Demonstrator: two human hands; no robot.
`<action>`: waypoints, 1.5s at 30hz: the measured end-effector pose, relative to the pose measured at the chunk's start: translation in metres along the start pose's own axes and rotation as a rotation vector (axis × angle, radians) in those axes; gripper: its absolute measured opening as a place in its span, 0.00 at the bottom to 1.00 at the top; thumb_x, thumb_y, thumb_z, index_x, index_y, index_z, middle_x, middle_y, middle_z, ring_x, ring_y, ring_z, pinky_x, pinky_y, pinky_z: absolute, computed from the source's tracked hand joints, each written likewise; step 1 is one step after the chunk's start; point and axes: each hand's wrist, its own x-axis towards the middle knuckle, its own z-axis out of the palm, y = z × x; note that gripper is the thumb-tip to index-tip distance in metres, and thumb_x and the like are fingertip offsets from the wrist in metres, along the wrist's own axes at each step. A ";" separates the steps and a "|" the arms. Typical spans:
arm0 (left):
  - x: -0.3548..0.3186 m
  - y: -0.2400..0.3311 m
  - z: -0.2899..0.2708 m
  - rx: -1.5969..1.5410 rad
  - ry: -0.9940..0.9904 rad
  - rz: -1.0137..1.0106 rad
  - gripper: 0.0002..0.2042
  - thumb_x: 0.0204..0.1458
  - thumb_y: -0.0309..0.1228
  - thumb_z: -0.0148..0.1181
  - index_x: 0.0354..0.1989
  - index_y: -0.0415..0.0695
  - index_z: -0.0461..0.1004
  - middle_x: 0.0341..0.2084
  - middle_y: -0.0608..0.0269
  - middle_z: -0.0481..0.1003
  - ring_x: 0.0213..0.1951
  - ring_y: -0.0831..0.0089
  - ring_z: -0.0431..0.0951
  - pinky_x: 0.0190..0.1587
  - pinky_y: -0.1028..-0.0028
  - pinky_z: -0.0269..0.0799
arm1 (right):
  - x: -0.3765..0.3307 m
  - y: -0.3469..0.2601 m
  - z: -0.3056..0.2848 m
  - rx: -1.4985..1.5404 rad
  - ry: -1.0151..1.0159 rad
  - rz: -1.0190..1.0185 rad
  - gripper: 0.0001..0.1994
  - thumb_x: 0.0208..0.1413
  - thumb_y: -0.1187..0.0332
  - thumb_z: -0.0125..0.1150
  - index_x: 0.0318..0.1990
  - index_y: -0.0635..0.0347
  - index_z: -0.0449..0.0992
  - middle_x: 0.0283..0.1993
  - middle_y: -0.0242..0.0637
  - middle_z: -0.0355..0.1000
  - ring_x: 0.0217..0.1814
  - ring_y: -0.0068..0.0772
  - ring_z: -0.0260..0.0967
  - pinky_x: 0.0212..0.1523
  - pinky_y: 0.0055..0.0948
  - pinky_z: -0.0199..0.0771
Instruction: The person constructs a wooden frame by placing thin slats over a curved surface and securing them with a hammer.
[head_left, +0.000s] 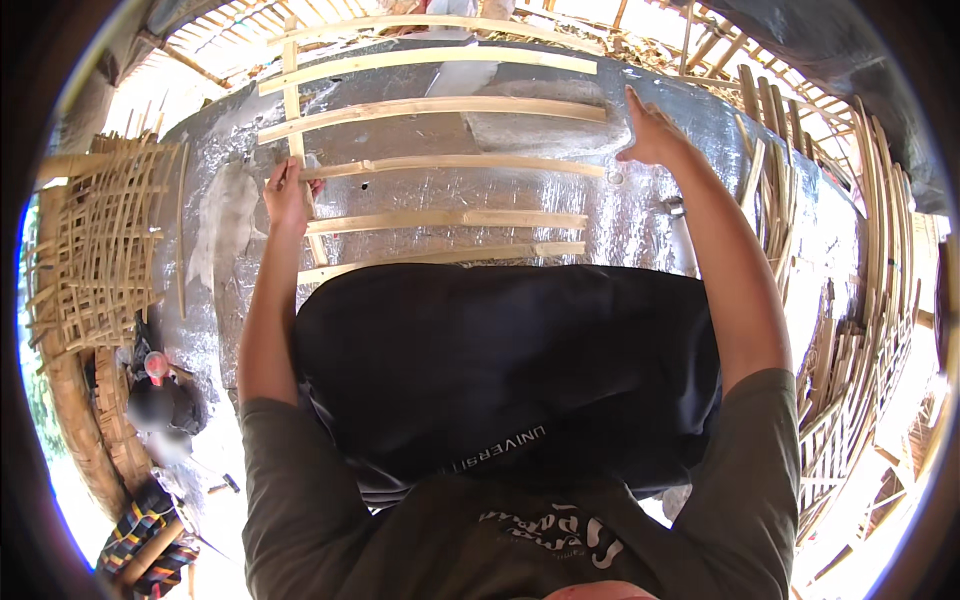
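Left grip (pixel 287 195) closes on the pale upright bamboo slat (pixel 293 110); right grip (pixel 650 132) spreads open beside the silver foil sheet (pixel 640 215).

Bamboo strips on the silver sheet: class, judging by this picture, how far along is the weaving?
Done: six bamboo strips lie crosswise on the silver sheet, and one upright strip crosses them at the left. In hand: the left hand pinches that crossing; the right hand touches the strip ends. Left: the middle and right have no uprights.

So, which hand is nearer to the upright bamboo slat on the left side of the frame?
Left. The left hand grips the upright bamboo slat; the right hand is far across, at the crosswise slats' right ends.
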 end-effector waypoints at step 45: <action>-0.018 0.018 -0.018 -0.038 -0.064 -0.001 0.09 0.60 0.35 0.55 0.39 0.42 0.74 0.25 0.61 0.75 0.25 0.72 0.75 0.31 0.67 0.78 | -0.020 0.030 0.016 0.330 0.025 -0.150 0.65 0.34 0.59 0.79 0.71 0.50 0.28 0.73 0.52 0.40 0.74 0.48 0.43 0.73 0.41 0.45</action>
